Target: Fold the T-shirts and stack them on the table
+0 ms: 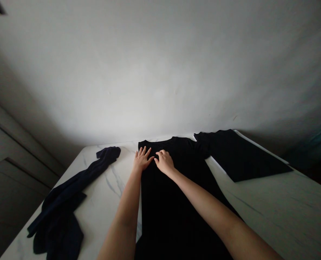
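Head view: left hand [142, 159] spread flat, gripping nothing, black shirt [160, 209] under its fingers. Right hand [164, 161] half-curled alongside, can't tell if pinching; dragging fingertips might wrinkle black shirt beneath.

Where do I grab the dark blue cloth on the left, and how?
Probably pinch the dark blue cloth by its narrow far end, from above and from its right, the side the left hand is on. That end is bunched up, so it may be easy to close on; the near part spreads wider, in loose folds.
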{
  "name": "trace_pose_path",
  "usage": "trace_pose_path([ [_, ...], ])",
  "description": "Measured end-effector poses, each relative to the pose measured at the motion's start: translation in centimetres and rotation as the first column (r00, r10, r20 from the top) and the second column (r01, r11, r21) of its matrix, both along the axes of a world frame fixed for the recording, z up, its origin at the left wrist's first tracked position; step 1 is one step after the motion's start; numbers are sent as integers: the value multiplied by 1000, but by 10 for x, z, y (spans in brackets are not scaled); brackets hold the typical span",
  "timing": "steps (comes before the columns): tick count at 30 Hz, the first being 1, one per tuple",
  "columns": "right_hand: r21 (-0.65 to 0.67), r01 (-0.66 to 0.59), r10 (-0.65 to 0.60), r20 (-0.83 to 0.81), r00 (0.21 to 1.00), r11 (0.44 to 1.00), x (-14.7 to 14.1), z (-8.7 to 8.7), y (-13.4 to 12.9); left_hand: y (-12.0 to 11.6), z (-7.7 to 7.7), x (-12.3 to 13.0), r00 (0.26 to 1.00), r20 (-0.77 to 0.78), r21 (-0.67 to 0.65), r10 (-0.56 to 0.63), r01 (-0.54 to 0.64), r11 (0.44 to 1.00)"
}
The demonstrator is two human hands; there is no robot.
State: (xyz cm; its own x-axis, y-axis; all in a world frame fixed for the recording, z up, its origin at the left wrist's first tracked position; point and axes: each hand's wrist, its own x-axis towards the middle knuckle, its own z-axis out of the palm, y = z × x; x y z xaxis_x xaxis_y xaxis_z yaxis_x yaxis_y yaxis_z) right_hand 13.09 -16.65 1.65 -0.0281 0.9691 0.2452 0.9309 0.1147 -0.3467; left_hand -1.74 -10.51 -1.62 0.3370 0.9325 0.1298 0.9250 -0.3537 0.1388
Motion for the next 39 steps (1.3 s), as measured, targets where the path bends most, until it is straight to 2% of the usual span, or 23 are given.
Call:
trace_pose_path([
  [3,20,-120,119,57,991,993,-8,-7,10,1,-1,0,1000,-10,5,2,-2,1000],
  [8,-173,-113,132,100,986,978,-13,-15,19,2,-5,0,1000,-6,28,8,-8,1000],
  [12,-298,24,24,154,988,954,-8,-18,17,2,-5,2,1000,9,41,29,-29,999],
  [14,-377,106,-39,180,983,920,-7,-14,19,2,-5,2,999,20,36,28,-29,999],
  [16,-423,137,-53,204,978,896,-10,-8,25,3,-5,2,999,25,35,26,-27,999],
  [18,-390,132,-53,206,977,911,-16,0,36,4,-6,2,999,25,34,22,-23,999],
  [21,-277,59,-18,148,989,959,-28,8,54,5,-6,0,1000,9,24,3,-3,1000],
  [25,-270,-17,43,93,995,963,-34,1,68,4,-4,0,1000,-8,-11,-10,10,1000],
  [29,-237,-76,107,120,987,969,-21,-20,65,3,-4,1,1000,13,-2,8,-8,1000],
  [32,-216,-60,90,131,987,975,-10,-29,62,2,-5,2,1000,24,20,2,-2,1000],
  [35,-231,-44,77,139,987,972,-5,-26,61,2,-6,1,999,38,39,-1,-1,999],
  [39,-265,-26,73,167,983,964,-6,-15,53,1,-4,2,999,43,30,6,-8,1000],
])
